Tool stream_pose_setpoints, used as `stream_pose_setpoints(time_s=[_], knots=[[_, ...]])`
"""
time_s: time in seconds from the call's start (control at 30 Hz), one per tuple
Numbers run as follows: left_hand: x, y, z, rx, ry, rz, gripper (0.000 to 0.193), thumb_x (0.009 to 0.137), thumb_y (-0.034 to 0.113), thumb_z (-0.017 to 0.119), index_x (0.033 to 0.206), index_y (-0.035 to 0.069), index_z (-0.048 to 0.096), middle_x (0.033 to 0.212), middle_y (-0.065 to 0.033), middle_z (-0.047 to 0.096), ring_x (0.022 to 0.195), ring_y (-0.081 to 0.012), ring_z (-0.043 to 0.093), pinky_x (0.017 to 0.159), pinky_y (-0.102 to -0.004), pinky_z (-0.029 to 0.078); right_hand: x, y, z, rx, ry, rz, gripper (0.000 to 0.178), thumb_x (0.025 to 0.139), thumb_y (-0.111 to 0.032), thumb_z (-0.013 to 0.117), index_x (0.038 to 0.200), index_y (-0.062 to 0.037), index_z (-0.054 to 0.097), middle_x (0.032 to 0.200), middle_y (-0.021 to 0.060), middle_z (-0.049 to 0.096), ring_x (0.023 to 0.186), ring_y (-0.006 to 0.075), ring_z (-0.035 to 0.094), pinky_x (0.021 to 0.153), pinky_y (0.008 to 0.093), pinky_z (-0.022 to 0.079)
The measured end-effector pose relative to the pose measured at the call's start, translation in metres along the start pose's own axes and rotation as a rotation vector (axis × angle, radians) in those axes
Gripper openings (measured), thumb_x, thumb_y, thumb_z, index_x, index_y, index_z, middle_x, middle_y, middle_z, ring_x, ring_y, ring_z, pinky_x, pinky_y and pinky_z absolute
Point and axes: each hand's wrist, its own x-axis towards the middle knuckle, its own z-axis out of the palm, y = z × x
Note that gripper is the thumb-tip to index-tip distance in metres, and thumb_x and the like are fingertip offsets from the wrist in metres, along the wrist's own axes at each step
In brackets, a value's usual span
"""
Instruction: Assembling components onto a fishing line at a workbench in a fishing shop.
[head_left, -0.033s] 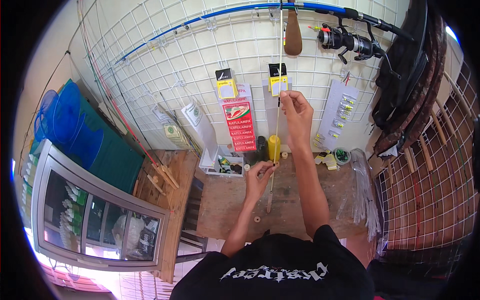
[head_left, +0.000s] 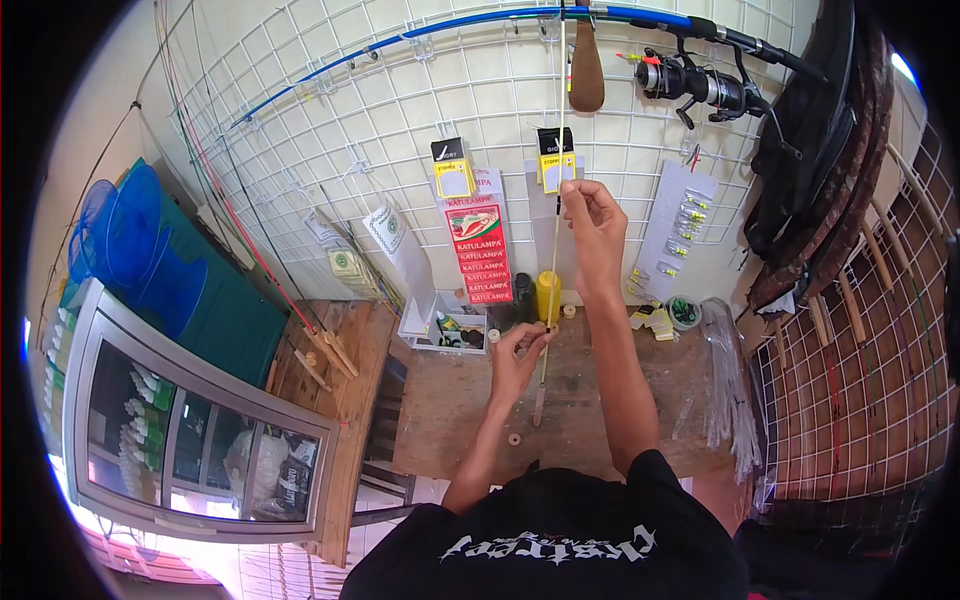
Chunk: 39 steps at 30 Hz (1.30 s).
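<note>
A thin, pale fishing rod (head_left: 555,270) runs nearly upright through the middle of the view, its lower end low over the wooden table and its upper part crossing the wall grid. My left hand (head_left: 515,358) pinches it between thumb and fingers, by a small dark spot on the shaft. Higher up, my right hand (head_left: 597,225) is closed on the same rod with thumb and fingertips, beside a short dark band. Behind the rod stands a yellow bottle (head_left: 548,297). A small pale ring (head_left: 514,439) lies on the table (head_left: 450,410) near the rod's lower end.
White grid (head_left: 380,110) covers the wall, carrying a blue rod (head_left: 440,27), a black reel (head_left: 700,82) and hanging packets. A white tray (head_left: 445,347) of small items sits at the table's back left. Clear plastic sleeves (head_left: 728,380) hang over the right edge. A glass-fronted cabinet (head_left: 200,425) stands left.
</note>
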Motion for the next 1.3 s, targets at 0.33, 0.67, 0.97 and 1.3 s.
stream_pose_setpoints(time_s=[0.33, 0.67, 0.97, 1.3], knots=[[0.0, 0.002, 0.004, -0.011, -0.015, 0.02, 0.009, 0.083, 0.002, 0.067, 0.091, -0.003, 0.065, 0.079, -0.0054, 0.065, 0.071, -0.008, 0.059, 0.066, -0.0234, 0.047, 0.044, -0.042, 0.018, 0.169, -0.061, -0.042, 0.018, 0.089, -0.019, 0.064, 0.095, -0.0029, 0.061, 0.086, 0.0056, 0.067, 0.069, 0.0067, 0.054, 0.064, 0.0216, 0.042], [-0.002, -0.002, 0.006, -0.006, -0.012, 0.029, 0.012, 0.083, 0.005, 0.069, 0.091, -0.002, 0.065, 0.076, -0.0039, 0.065, 0.069, -0.0068, 0.057, 0.064, -0.0227, 0.045, 0.095, -0.096, 0.043, 0.196, -0.057, -0.209, 0.017, 0.087, -0.017, 0.065, 0.093, -0.0014, 0.062, 0.087, 0.0095, 0.07, 0.066, 0.0069, 0.056, 0.06, 0.0203, 0.042], [-0.001, -0.001, 0.007, 0.029, -0.027, 0.034, 0.012, 0.083, 0.008, 0.069, 0.09, -0.001, 0.065, 0.072, -0.0025, 0.064, 0.067, -0.006, 0.056, 0.06, -0.023, 0.042, 0.104, -0.104, 0.044, 0.177, -0.033, -0.214, 0.019, 0.086, -0.019, 0.066, 0.09, -0.0012, 0.061, 0.087, 0.0096, 0.071, 0.064, 0.0056, 0.056, 0.055, 0.0197, 0.04], [-0.002, 0.001, 0.007, 0.039, -0.01, 0.036, 0.013, 0.083, 0.009, 0.07, 0.091, 0.0, 0.066, 0.073, -0.0028, 0.065, 0.069, -0.0065, 0.057, 0.061, -0.0234, 0.043, 0.103, -0.107, 0.043, 0.182, -0.024, -0.241, 0.018, 0.085, -0.018, 0.066, 0.088, -0.0015, 0.06, 0.086, 0.0113, 0.07, 0.066, 0.0084, 0.057, 0.062, 0.0213, 0.042]])
